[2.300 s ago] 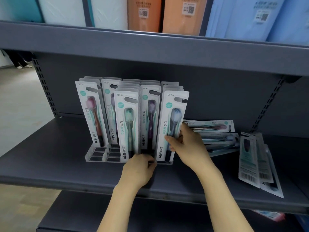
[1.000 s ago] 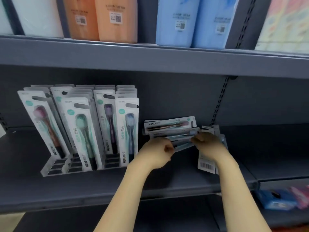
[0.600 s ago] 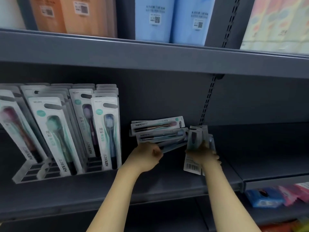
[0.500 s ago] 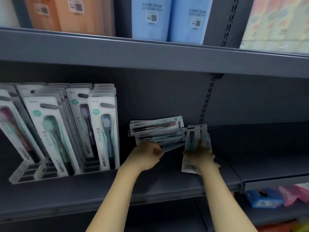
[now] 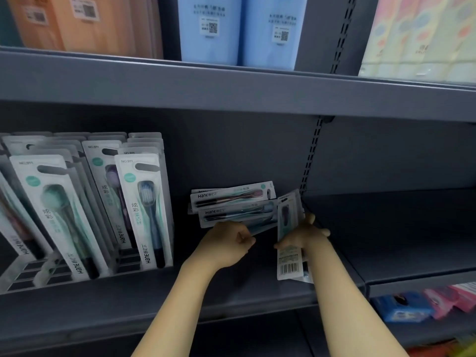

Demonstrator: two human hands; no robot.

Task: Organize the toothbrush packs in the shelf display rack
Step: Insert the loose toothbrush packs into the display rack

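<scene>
Working at the grey shelf (image 5: 257,300) in the middle of the frame, both hands reaching in from the bottom edge. Left hand (image 5: 226,243) curling its fingers around the lower edge of a sideways stack of toothbrush packs (image 5: 231,204), lying fanned just right of centre with their printed fronts facing up. Right hand (image 5: 302,235) gripping a second bunch of packs (image 5: 288,238), standing on end with the barcode backs facing the camera, thumb across the front and fingers wrapped behind. Sitting just beside each other, the two bunches, the upright one touching the right end of the sideways one. Standing at the left of the frame, the clear display rack (image 5: 31,274), already holding rows of packs leaning back in its slots; at the front a green-brush pack (image 5: 59,215), a purple-brush pack (image 5: 110,191) behind it and a blue-brush pack (image 5: 144,210) nearest the hands. Filling the upper shelf across the top of the frame, orange packages (image 5: 77,21) at upper left, blue packages (image 5: 239,29) at top centre and a pale patterned package (image 5: 417,34) at upper right. Showing on a lower shelf at the lower right corner, small blue and pink boxes (image 5: 425,305), too blurred for reading.
</scene>
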